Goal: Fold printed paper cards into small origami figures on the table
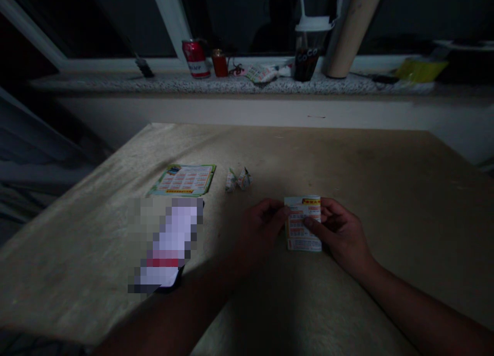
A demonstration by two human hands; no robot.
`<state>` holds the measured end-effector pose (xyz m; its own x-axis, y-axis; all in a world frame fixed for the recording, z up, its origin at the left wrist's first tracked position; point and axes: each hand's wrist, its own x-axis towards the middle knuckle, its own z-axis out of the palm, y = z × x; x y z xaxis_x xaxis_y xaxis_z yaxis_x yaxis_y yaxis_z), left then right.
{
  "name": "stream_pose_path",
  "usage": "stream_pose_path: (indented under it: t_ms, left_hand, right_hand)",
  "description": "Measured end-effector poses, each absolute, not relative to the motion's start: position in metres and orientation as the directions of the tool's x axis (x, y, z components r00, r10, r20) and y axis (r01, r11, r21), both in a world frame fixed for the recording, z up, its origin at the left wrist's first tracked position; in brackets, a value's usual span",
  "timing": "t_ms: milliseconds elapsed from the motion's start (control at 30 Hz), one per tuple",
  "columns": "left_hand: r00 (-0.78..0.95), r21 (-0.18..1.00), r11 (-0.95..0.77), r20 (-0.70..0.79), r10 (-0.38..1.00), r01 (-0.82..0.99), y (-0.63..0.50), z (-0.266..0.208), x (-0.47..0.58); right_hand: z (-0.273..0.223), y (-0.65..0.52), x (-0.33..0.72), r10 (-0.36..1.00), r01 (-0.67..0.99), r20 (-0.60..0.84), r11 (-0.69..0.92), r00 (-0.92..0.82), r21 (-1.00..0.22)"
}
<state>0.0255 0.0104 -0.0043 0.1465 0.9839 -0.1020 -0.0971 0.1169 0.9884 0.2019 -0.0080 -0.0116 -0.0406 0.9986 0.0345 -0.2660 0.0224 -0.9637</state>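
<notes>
Between my two hands is a folded printed paper (303, 235), held a little above the table, with orange and red rows of print facing me. My left hand (264, 222) pinches its left edge between thumb and fingers. On the right side, my right hand (341, 232) has its thumb on the front face and its fingers behind, partly hidden by the paper. Two small folded paper pieces (238, 180) stand close together beyond my left hand. Farther left lies a flat stack of similar printed sheets (185, 180) with green borders.
A phone (173, 237) with a lit, blurred-out screen lies left of my left forearm on the table (96, 232). Along the windowsill (165, 84) stand a red can (195, 59), a red lighter-like object (219, 63), crumpled paper (262, 74), a lidded drink cup (307, 50) and a cardboard tube (353, 32).
</notes>
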Motion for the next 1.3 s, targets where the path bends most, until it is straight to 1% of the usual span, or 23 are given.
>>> stream_pose_path:
  t_ms: [233, 400, 600, 700, 800, 1133, 1300]
  left_hand:
    - [0.089, 0.993, 0.069, -0.061, 0.994, -0.095, 0.0111, -0.0014, 0.0259]
    - [0.04, 0.999, 0.044, -0.044, 0.998, -0.009, 0.0117, -0.0037, 0.0262]
    - [0.039, 0.999, 0.034, -0.035, 0.999, 0.037, 0.0117, -0.0008, 0.0253]
    - [0.039, 0.998, 0.041, -0.043, 0.998, 0.046, 0.0113, 0.0007, 0.0249]
    - [0.041, 0.999, 0.031, -0.032, 0.999, 0.041, 0.0114, -0.0009, 0.0244]
    - [0.039, 0.999, 0.047, -0.048, 0.998, 0.024, 0.0116, -0.0027, 0.025]
    - [0.053, 0.999, 0.034, -0.036, 0.998, 0.027, 0.0111, -0.0034, 0.025]
  right_hand:
    - [-0.0133, -0.0087, 0.2019, 0.999, -0.286, 0.022, 0.01, -0.041, -0.958]
    - [-0.0118, -0.0084, 0.2009, 0.998, -0.285, 0.028, 0.012, -0.053, -0.959]
    - [-0.0123, -0.0091, 0.2013, 0.999, -0.239, 0.021, 0.01, -0.044, -0.971]
    - [-0.0131, -0.0089, 0.2016, 0.999, -0.245, 0.014, 0.001, -0.051, -0.97]
    - [-0.0132, -0.0083, 0.2015, 0.999, -0.244, 0.01, -0.003, -0.053, -0.97]
    - [-0.0105, -0.0084, 0.2008, 0.999, -0.168, 0.038, 0.032, -0.033, -0.985]
    - [-0.0104, -0.0088, 0.201, 0.999, -0.189, 0.018, 0.011, -0.038, -0.982]
